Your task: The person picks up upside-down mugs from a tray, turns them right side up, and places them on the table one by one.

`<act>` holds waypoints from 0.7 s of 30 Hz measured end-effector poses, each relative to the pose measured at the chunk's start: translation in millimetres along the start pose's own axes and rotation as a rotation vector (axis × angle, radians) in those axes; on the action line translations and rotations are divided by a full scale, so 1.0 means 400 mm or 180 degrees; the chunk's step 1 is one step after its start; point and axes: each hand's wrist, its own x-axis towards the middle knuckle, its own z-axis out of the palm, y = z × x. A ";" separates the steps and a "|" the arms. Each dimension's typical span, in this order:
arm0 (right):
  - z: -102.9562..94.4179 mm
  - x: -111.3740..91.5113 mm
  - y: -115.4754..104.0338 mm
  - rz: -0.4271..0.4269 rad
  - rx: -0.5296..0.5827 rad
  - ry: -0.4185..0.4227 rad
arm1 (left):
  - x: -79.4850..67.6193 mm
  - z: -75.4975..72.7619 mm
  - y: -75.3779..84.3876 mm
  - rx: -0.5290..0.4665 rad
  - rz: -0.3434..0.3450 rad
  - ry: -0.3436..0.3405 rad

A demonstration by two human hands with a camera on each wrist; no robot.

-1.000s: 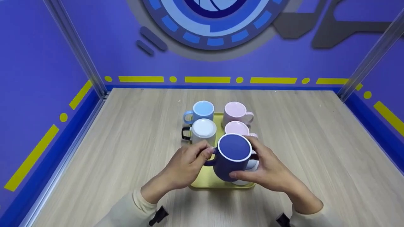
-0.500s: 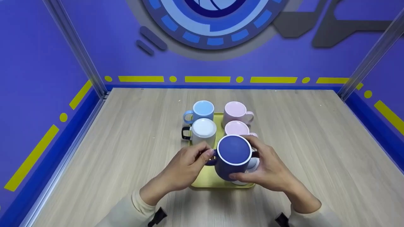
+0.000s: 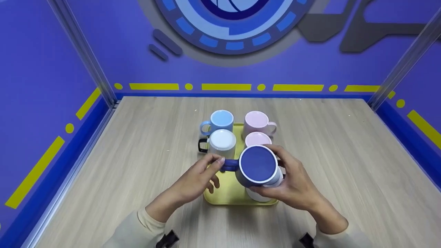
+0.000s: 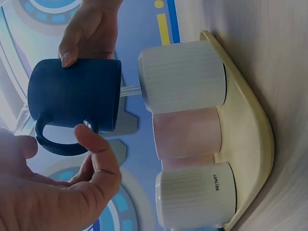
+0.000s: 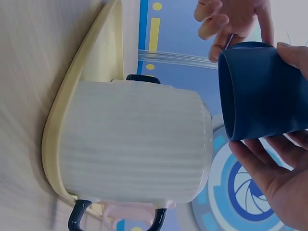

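A dark blue mug (image 3: 258,163) is held upside down over the near right part of a yellow tray (image 3: 220,199). Its open rim faces a white ribbed mug (image 5: 134,139) with a black handle, standing on the tray just below; a gap shows between them in both wrist views. My right hand (image 3: 293,182) grips the blue mug's body, thumb on the near side, fingers round the far side. On the left, my left hand (image 3: 196,181) pinches the mug's handle (image 4: 60,144) between thumb and index finger, the other fingers hanging loose.
Behind on the tray stand a light blue mug (image 3: 222,120), a white mug (image 3: 222,141) with a black handle, and two pink mugs, one at the back (image 3: 256,120) and one nearer (image 3: 258,138). Purple panels (image 3: 220,74) enclose the wooden table (image 3: 148,148).
The blue mug has turned and tilted slightly, its handle now pointing straight left. My left hand has shifted a little left and its lower fingers have loosened; the right still grips the body.
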 end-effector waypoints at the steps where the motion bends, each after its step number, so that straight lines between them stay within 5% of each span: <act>1: 0.002 0.000 0.001 -0.0041 -0.0011 0.0023 | 0.001 -0.002 -0.001 -0.0090 -0.0065 -0.0062; 9: 0.007 0.007 0.008 -0.0441 -0.0104 0.0108 | 0.012 0.003 0.000 -0.0682 -0.0338 -0.0384; 15: 0.013 0.009 0.016 -0.1008 -0.0324 0.0239 | 0.020 0.004 0.009 -0.0868 -0.0342 -0.0458; 21: 0.018 0.007 0.020 -0.1211 -0.0477 0.0263 | 0.021 0.007 0.018 -0.1093 -0.0393 -0.0500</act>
